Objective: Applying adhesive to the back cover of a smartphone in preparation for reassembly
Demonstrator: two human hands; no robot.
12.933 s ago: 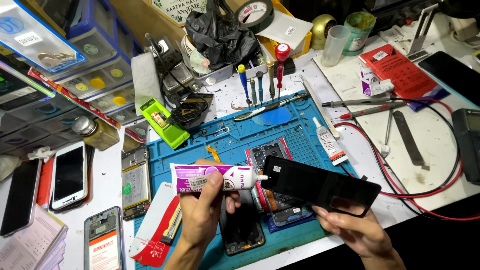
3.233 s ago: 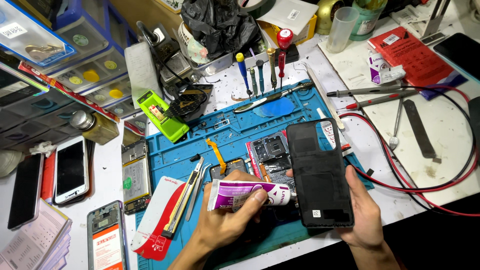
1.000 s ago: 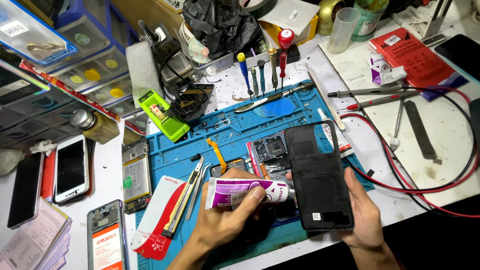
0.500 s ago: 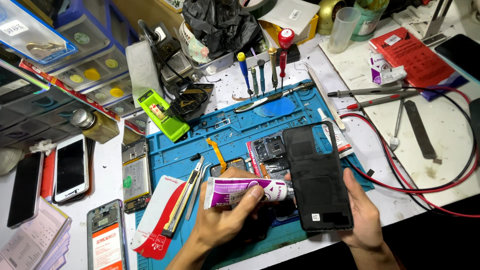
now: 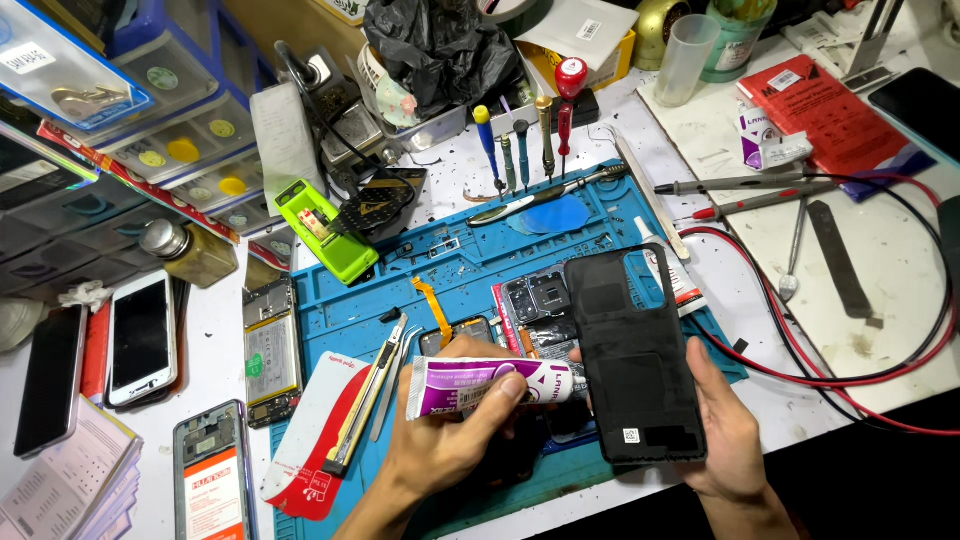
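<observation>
Pinching glue tube [image 5: 490,386] crosswise in left hand [image 5: 450,440], nozzle rightward, right hand [image 5: 725,435] gripping upright back cover [image 5: 630,355]

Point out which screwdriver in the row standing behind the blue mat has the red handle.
The rightmost screwdriver, with the big round red knob on top. The others in the row are slimmer, with yellow-and-blue, dark or brass-coloured handles.

The glue tube [image 5: 490,386], white with purple print, lies horizontally above the blue mat, nozzle end apparently touching the cover's left edge. The black phone back cover [image 5: 632,355] is held inner face up, slightly tilted, camera cutout at the far end.
</observation>
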